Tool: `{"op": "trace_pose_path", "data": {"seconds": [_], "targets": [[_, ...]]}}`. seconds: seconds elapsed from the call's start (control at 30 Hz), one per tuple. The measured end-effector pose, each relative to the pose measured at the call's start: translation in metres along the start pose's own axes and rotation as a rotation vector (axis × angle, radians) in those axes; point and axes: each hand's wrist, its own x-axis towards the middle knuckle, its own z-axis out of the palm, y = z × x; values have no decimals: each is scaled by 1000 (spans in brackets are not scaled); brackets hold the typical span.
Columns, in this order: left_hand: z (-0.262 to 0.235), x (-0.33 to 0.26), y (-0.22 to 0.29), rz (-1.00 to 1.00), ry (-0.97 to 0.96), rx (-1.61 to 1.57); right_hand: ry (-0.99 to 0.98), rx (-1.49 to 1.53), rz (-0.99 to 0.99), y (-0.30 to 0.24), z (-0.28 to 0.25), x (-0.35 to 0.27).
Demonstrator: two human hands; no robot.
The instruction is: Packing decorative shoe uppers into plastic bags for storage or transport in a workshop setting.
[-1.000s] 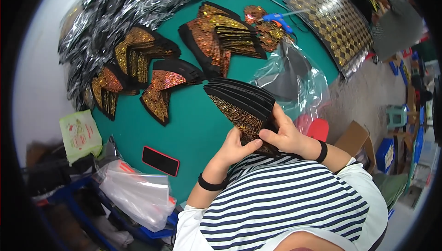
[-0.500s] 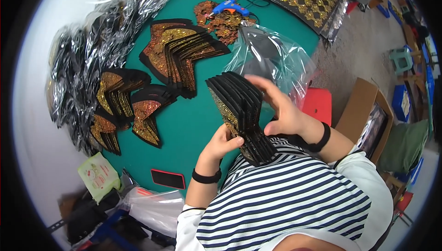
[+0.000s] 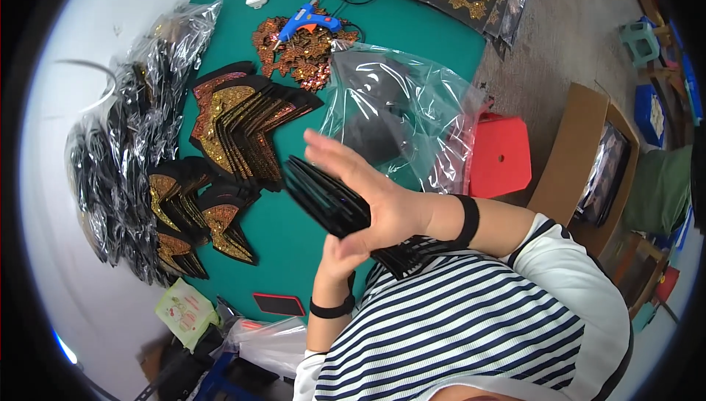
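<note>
A thick stack of thin black pieces (image 3: 323, 199) is held upright in front of my striped top, its edges fanned toward the table. My right hand (image 3: 386, 206) lies along the stack's right side, fingers stretched out along it and thumb curled at the near end. Lower down, my left hand (image 3: 334, 263) grips the stack from the left; most of its fingers are hidden. To the left lies a larger fanned stack of black pieces with gold and copper glitter (image 3: 239, 118). Two smaller glitter stacks, one gold and copper (image 3: 176, 206), one copper (image 3: 224, 221), sit nearer.
On the green table (image 3: 257, 254) are a blue glue gun (image 3: 309, 24) on copper glitter cut-outs (image 3: 305, 55), a clear plastic bag (image 3: 397, 107), and a phone (image 3: 279, 304). Bagged black pieces (image 3: 132, 151) line the left edge. A red stool (image 3: 500, 155) and cardboard box (image 3: 570, 144) stand right.
The stack has turned so its glitter side no longer shows, and it has shifted left. My right hand has moved left, from beside the stack onto it. The whole view has shifted somewhat.
</note>
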Motion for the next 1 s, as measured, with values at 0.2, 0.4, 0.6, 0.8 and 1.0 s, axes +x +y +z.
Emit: {"op": "trace_pose_path", "data": {"seconds": [0.2, 0.4, 0.6, 0.8, 1.0], "targets": [[21, 31, 53, 244, 161, 78, -65, 26, 312, 9, -39, -24], [48, 56, 66, 40, 281, 212, -176, -95, 429, 3, -62, -16], [62, 72, 66, -23, 288, 217, -76, -60, 472, 22, -78, -16], [67, 83, 70, -187, 374, 391, 89, 181, 576, 39, -81, -8], [45, 95, 81, -143, 51, 688, 142, 136, 627, 56, -80, -12]]}}
